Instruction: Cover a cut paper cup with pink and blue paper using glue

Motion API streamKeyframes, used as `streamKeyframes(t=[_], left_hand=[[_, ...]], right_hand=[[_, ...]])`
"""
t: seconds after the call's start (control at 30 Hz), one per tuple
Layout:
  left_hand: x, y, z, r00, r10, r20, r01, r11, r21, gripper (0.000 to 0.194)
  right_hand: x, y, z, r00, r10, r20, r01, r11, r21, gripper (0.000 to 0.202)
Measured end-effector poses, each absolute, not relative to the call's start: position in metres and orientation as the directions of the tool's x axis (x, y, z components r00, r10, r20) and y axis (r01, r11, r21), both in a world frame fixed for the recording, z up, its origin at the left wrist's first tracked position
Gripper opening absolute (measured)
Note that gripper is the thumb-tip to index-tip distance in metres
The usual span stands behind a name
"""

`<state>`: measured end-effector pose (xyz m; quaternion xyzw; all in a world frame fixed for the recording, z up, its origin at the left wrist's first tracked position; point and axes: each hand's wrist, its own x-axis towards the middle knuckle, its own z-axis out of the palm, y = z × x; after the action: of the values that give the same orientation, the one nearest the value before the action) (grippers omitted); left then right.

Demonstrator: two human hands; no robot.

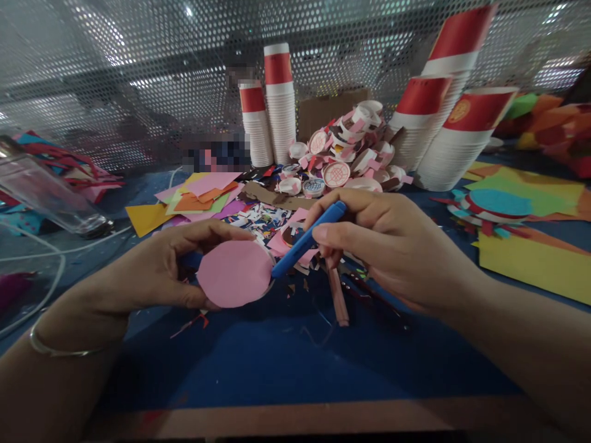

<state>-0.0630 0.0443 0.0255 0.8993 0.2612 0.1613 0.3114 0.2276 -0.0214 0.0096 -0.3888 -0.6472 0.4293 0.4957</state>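
My left hand (157, 264) is closed around the edge of a round pink paper disc (234, 274), tilted to face me. A thin white rim shows behind the disc's right side. A bit of blue, possibly a pen cap, sticks out between the fingers of this hand. Gripped in my right hand (383, 240) is a blue marker pen (307, 240), slanting down to the left. Its lower end meets or nearly meets the right edge of the disc; contact is hard to tell. Beneath the right hand lies a brown paper strip (339, 295) beside dark red scissors (376, 298).
Tall stacks of red-and-white paper cups (281, 98) stand at the back, more cups (462, 138) at right. Between them is a pile of cut cup bases (336, 174). Coloured paper (530, 261) lies right, paper scraps (263, 221) centre, a clear bottle (50, 197) left.
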Motion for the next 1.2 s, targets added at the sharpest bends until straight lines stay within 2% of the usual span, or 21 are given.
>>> streamKeyframes(t=[0.17, 0.43, 0.53, 0.6, 0.77, 0.93, 1.0, 1.13, 1.2], left_hand=[[-0.063, 0.045, 0.023, 0.792, 0.602, 0.099, 0.374, -0.608, 0.700, 0.076], [-0.065, 0.049, 0.024, 0.810, 0.584, 0.051, 0.356, -0.559, 0.749, 0.079], [-0.066, 0.049, 0.023, 0.766, 0.640, 0.064, 0.378, -0.528, 0.761, 0.072], [-0.066, 0.047, 0.022, 0.699, 0.712, 0.066, 0.361, -0.431, 0.827, 0.065], [-0.057, 0.040, 0.020, 0.477, 0.877, 0.055, 0.244, -0.192, 0.951, 0.057], [-0.050, 0.042, 0.020, 0.307, 0.947, -0.090, 0.141, 0.049, 0.989, 0.068], [-0.050, 0.044, 0.019, 0.284, 0.953, -0.102, 0.091, 0.079, 0.993, 0.068], [-0.048, 0.046, 0.016, 0.269, 0.961, -0.061, 0.041, 0.052, 0.998, 0.050], [-0.043, 0.044, 0.014, 0.252, 0.967, -0.047, 0.039, 0.038, 0.998, 0.050]], right_hand=[[0.226, -0.020, 0.007, -0.189, 0.939, 0.286, -0.035, 0.285, -0.958, 0.009], [0.227, -0.020, 0.007, -0.162, 0.942, 0.293, -0.049, 0.289, -0.956, 0.011], [0.229, -0.018, 0.005, -0.119, 0.946, 0.303, -0.061, 0.297, -0.953, 0.012], [0.230, -0.017, 0.003, -0.059, 0.942, 0.330, -0.056, 0.327, -0.943, 0.013], [0.231, -0.019, 0.004, 0.035, 0.917, 0.397, 0.087, 0.393, -0.916, 0.006], [0.230, -0.021, 0.001, 0.000, 0.915, 0.404, 0.254, 0.391, -0.885, 0.008], [0.229, -0.021, -0.002, -0.044, 0.902, 0.429, 0.352, 0.416, -0.839, 0.009], [0.222, -0.021, -0.007, -0.231, 0.877, 0.422, 0.486, 0.480, -0.731, 0.011], [0.219, -0.022, -0.007, -0.314, 0.852, 0.419, 0.541, 0.523, -0.659, 0.012]])
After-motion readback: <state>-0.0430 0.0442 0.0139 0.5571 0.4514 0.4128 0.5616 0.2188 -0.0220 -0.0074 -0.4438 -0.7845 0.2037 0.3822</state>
